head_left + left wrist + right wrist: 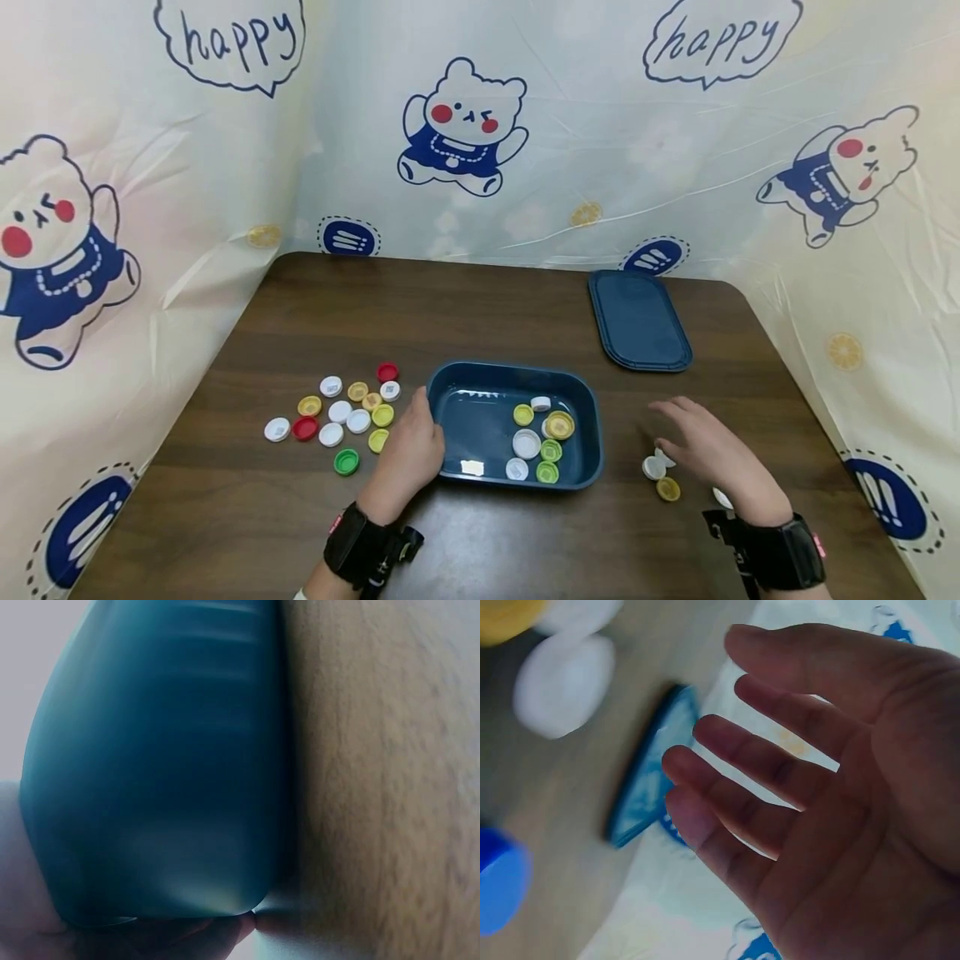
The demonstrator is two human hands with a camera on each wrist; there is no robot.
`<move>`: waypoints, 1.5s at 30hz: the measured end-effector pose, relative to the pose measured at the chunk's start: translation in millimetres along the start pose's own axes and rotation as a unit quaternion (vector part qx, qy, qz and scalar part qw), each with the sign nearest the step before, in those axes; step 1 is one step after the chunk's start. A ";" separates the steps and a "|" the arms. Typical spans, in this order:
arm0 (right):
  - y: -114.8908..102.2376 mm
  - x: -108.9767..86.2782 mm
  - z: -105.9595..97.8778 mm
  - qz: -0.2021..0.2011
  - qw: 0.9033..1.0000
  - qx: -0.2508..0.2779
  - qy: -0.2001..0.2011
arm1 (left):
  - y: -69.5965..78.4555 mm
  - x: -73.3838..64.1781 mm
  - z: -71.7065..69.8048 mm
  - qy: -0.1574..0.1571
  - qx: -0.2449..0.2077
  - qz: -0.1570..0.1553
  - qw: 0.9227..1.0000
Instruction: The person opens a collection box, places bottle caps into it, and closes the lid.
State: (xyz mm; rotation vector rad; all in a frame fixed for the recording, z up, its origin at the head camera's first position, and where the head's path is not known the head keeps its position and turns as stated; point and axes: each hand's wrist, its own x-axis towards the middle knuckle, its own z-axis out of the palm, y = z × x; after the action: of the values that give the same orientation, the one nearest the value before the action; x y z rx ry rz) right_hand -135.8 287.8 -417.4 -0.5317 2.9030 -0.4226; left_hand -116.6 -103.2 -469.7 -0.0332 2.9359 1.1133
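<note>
- why does the left hand (408, 452) grip the left end of the blue tray (472, 425)?
- perhaps to steady it; it sits between two groups of loose caps (331, 434), more inside.
- and the right hand (708, 446)?
- fingers extended, holding nothing, near the smaller group (667, 489).

Right wrist view: blue object (501, 882), 8 o'clock, cut off (blurred). Head view: white cap (722, 498), 4 o'clock, partly hidden.
</note>
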 end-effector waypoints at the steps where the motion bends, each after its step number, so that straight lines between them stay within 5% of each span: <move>1: 5.3 -2.3 2.6 0.005 1.000 0.000 -0.005 | 0.4 0.1 -0.1 -0.001 -0.001 0.001 1.000; 8: 27.4 -15.4 19.9 0.016 1.000 0.014 -0.011 | 0.8 -0.2 -0.1 -0.005 -0.003 -0.006 1.000; 26: 34.5 -15.4 36.6 -0.063 0.998 -0.003 -0.001 | -1.6 -0.7 -0.5 -0.008 -0.001 -0.005 1.000; 35: 34.1 -13.1 33.8 -0.038 0.999 -0.001 -0.010 | -1.9 -0.6 -0.5 -0.014 0.001 -0.009 1.000; 45: 23.9 -7.3 15.9 -0.109 0.992 -0.027 0.062 | 0.2 -0.5 -2.4 -0.016 0.001 -0.015 1.000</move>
State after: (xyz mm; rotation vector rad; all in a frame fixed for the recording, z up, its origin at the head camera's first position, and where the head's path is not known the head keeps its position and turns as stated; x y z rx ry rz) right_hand -133.5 308.0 -438.9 -0.8659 2.9929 -0.4190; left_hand -116.1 -104.6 -467.7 -0.0589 2.8979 1.0978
